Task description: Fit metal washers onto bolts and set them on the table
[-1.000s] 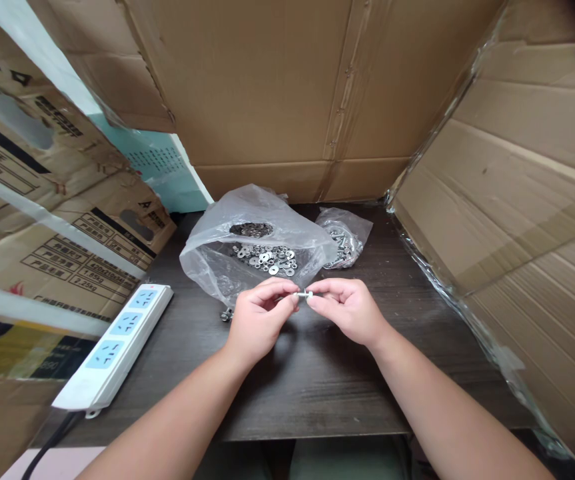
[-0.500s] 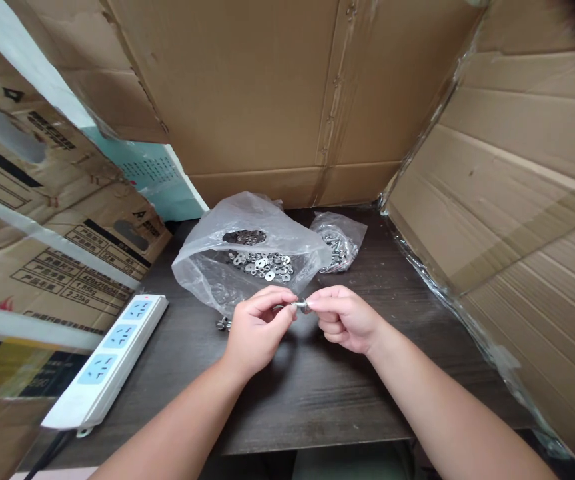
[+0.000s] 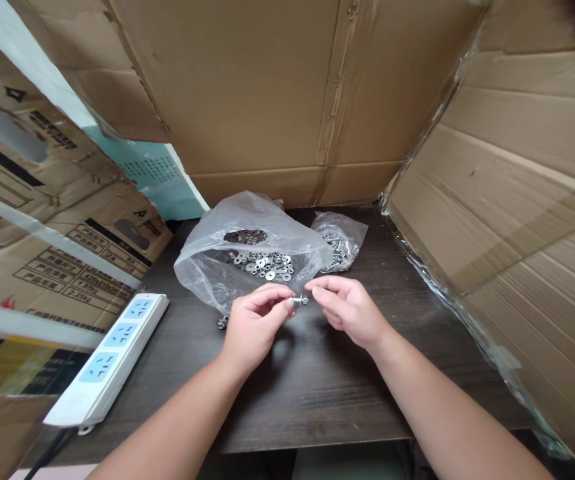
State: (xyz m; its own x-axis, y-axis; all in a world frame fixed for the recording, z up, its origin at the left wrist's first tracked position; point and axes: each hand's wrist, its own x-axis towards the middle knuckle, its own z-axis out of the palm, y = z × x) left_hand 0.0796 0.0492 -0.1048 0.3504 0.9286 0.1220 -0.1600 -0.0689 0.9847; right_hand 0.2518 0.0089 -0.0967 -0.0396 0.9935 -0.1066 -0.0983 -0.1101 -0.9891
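Note:
Between the thumb and fingers of my left hand (image 3: pixel 256 320) is a small silver bolt (image 3: pixel 299 301), lying sideways with a nut-like end pointing right. My right hand (image 3: pixel 350 310) is just right of that end, its thumb and forefinger slightly apart with nothing visible between them. Behind my hands an open, clear plastic bag (image 3: pixel 202 260) holds many washers (image 3: pixel 270 275) and small metal parts. A smaller clear bag (image 3: pixel 357 233) of screws lies to its right. Part of a few metal pieces (image 3: pixel 222 323) shows just left of my left hand.
On the left of the dark table (image 3: pixel 317 407) lies a white power strip (image 3: pixel 112 360) with a black cable. Cardboard walls (image 3: pixel 262 87) enclose the back and both sides. A light green sheet (image 3: pixel 152 173) stands at the back left.
My right finger and thumb have come off the end of the bolt and opened slightly, uncovering it. My left hand still holds the bolt in nearly the same place.

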